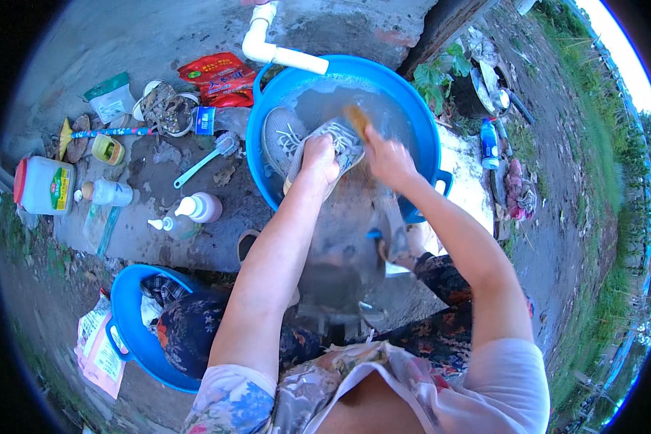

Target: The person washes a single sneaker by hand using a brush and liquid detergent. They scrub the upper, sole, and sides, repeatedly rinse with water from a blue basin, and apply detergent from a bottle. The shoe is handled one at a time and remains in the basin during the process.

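My left hand (321,158) grips a grey lace-up sneaker (349,147) with white laces, tilted over the large blue basin (428,119). My right hand (392,163) is closed around a yellowish-brown scrubbing brush (356,119), held at the sneaker's far right side. The brush is smeared by motion, so whether it touches the shoe I cannot tell. Against the basin's left wall rests a second grey sneaker (279,136), laces upward. Cloudy, foamy water (331,95) fills the basin.
A white pipe (276,52) ends above the basin's far rim. To the left lie a white-handled brush (204,160), pump bottles (200,207), a red bag (217,78) and a red-lidded jar (45,186). A smaller blue tub (134,340) holds cloth by my left leg.
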{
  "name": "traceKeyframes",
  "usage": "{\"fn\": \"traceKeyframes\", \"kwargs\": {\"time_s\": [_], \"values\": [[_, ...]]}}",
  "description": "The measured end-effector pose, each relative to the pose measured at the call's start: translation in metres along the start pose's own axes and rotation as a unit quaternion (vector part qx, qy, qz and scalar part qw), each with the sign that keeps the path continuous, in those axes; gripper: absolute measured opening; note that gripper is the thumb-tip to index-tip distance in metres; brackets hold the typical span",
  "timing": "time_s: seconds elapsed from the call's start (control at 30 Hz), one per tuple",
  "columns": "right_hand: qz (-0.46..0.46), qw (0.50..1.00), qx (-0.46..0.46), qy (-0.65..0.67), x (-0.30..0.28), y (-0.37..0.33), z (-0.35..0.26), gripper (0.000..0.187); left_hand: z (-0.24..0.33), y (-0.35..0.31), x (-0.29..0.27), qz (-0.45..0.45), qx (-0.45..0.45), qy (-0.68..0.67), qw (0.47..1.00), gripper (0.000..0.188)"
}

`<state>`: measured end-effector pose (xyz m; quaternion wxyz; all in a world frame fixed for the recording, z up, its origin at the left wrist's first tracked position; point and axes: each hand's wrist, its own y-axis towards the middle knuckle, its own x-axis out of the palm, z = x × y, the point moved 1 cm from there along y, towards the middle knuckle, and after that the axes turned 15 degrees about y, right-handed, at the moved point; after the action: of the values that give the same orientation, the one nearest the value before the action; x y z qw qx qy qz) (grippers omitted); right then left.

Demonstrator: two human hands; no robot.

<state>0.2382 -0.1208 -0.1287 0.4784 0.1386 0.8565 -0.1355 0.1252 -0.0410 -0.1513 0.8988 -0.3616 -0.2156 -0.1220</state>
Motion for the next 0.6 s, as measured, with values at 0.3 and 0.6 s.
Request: {"fn": "traceKeyframes", "kwargs": {"time_s": [0.3,0.6], "values": [[0.021,0.997,0.079,-0.014,-0.009,0.028,0.013,0.047,-0.015,0.012,0.008,-0.014,0.015,0.058,0.998,0.010],[-0.037,0.998,0.038,0.021,-0.012,0.002,0.004,0.047,-0.012,0.014,-0.010,-0.012,0.047,0.069,0.996,0.009]]}}
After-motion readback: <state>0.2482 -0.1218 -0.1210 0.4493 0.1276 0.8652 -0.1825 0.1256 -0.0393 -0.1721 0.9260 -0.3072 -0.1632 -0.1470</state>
